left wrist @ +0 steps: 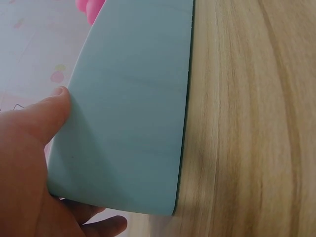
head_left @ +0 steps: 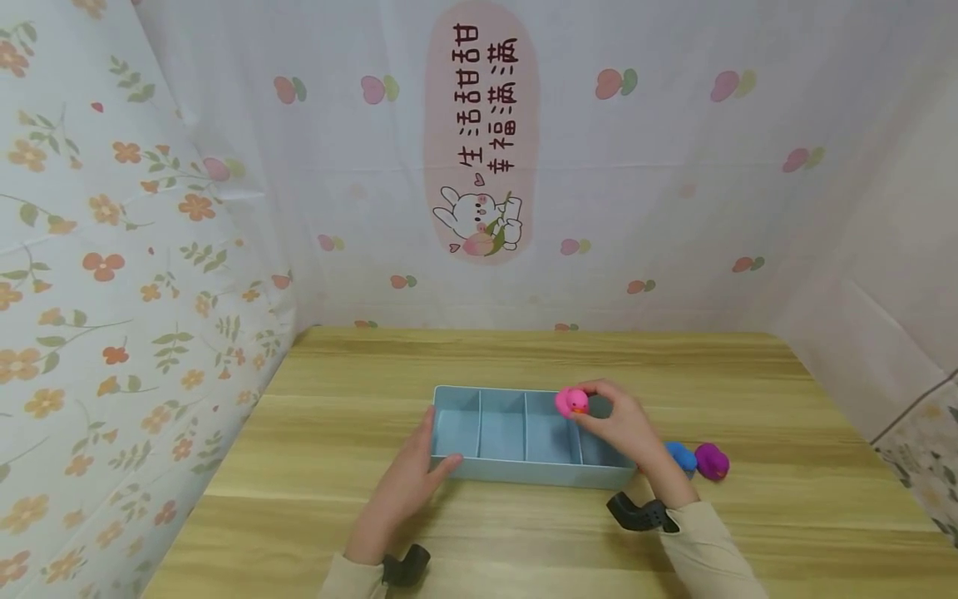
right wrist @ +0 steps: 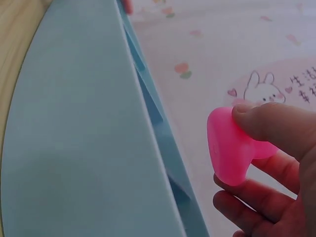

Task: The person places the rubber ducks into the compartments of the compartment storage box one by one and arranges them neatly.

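Note:
A pink rubber duck is pinched between the thumb and fingers of my right hand, held above the right part of a light blue divided box. The right wrist view shows the duck just beyond the box's long wall. My left hand holds the box's left end, thumb at the front rim and fingers along the end wall. In the left wrist view, the left hand's thumb touches the rim while other fingers reach past the corner.
Right of the box, a blue duck and a purple duck stand on the wooden table. The right forearm partly hides the blue one. A small red-orange bit shows by the box's right end. A patterned cloth hangs behind.

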`<action>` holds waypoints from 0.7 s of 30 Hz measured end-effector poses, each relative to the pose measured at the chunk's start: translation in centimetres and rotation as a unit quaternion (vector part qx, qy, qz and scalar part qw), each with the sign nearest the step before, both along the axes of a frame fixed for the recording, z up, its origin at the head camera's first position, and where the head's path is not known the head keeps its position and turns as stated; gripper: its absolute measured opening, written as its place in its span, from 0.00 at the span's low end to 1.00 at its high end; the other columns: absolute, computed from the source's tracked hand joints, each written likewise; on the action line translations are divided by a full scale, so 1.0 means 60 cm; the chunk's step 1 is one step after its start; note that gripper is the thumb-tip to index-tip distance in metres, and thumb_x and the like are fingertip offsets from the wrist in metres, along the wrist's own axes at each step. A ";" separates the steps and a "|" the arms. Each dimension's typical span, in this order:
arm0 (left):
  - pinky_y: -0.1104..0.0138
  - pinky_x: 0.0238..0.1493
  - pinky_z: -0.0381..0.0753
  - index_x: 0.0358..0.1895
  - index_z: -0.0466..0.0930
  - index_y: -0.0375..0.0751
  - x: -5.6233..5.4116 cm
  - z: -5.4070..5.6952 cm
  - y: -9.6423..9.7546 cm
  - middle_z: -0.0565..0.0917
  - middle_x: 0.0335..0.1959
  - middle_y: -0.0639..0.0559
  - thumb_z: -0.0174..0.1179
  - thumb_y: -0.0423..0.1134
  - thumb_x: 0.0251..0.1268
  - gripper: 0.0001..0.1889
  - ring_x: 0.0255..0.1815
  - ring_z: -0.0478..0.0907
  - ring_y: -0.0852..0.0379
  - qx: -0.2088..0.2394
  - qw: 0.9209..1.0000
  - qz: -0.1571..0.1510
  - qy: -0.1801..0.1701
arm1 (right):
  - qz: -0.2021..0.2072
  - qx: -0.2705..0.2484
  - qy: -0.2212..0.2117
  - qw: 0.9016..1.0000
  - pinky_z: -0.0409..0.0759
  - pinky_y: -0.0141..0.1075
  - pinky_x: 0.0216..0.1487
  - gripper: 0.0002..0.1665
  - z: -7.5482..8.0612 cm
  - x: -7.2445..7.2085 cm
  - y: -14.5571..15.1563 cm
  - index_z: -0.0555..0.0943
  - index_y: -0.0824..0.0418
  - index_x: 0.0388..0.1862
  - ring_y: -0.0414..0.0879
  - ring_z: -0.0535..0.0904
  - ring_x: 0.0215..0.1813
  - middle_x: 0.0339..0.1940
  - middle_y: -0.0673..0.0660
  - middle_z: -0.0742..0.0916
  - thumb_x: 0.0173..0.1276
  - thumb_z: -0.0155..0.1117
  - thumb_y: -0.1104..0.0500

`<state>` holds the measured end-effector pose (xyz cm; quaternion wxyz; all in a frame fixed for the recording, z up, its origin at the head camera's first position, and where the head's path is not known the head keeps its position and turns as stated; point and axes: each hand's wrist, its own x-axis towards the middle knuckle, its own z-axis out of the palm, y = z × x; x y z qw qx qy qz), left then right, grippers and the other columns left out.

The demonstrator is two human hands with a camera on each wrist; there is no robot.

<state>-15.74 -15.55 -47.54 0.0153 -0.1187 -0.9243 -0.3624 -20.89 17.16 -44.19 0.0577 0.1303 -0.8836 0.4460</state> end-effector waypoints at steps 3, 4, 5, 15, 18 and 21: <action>0.45 0.71 0.59 0.74 0.44 0.29 0.001 0.000 0.000 0.57 0.72 0.30 0.57 0.52 0.67 0.45 0.72 0.58 0.34 -0.002 1.000 -0.001 0.006 | 0.016 -0.007 0.007 1.000 0.72 0.61 0.59 0.23 0.000 -0.002 -0.016 0.80 0.64 0.50 0.60 0.75 0.55 0.49 0.61 0.83 0.56 0.73 0.61; 0.45 0.71 0.59 0.74 0.44 0.29 0.000 -0.001 0.000 0.57 0.72 0.29 0.57 0.53 0.67 0.45 0.71 0.58 0.34 -0.002 1.000 -0.002 0.009 | 0.021 -0.007 0.010 1.000 0.73 0.60 0.58 0.22 -0.001 -0.003 -0.021 0.80 0.64 0.50 0.59 0.76 0.55 0.49 0.61 0.83 0.56 0.73 0.62; 0.45 0.71 0.59 0.74 0.44 0.29 0.000 -0.002 0.000 0.58 0.72 0.30 0.56 0.53 0.67 0.45 0.71 0.58 0.34 -0.003 1.000 -0.003 0.010 | 0.025 -0.005 0.012 1.000 0.74 0.60 0.58 0.22 -0.001 -0.003 -0.026 0.80 0.64 0.50 0.58 0.76 0.55 0.49 0.60 0.83 0.56 0.73 0.62; 0.46 0.70 0.61 0.74 0.44 0.30 -0.003 -0.006 -0.004 0.59 0.72 0.30 0.55 0.55 0.67 0.45 0.71 0.60 0.34 -0.015 1.000 -0.004 0.015 | 0.044 0.017 0.011 0.999 0.76 0.58 0.57 0.23 -0.010 -0.002 -0.071 0.82 0.61 0.49 0.56 0.77 0.54 0.48 0.57 0.84 0.54 0.75 0.56; 0.46 0.70 0.61 0.74 0.44 0.29 -0.002 -0.005 -0.004 0.59 0.72 0.30 0.55 0.55 0.67 0.45 0.70 0.60 0.34 -0.013 1.000 -0.004 0.016 | 0.050 0.018 0.008 0.999 0.77 0.58 0.56 0.23 -0.009 -0.004 -0.084 0.82 0.60 0.49 0.56 0.77 0.54 0.48 0.56 0.84 0.54 0.75 0.56; 0.46 0.70 0.61 0.74 0.45 0.29 -0.002 -0.003 -0.004 0.60 0.71 0.30 0.55 0.55 0.67 0.45 0.70 0.61 0.34 -0.010 1.000 -0.003 0.016 | 0.058 0.016 0.009 0.998 0.77 0.57 0.55 0.22 -0.007 -0.006 -0.098 0.82 0.59 0.48 0.56 0.78 0.53 0.48 0.56 0.84 0.54 0.75 0.57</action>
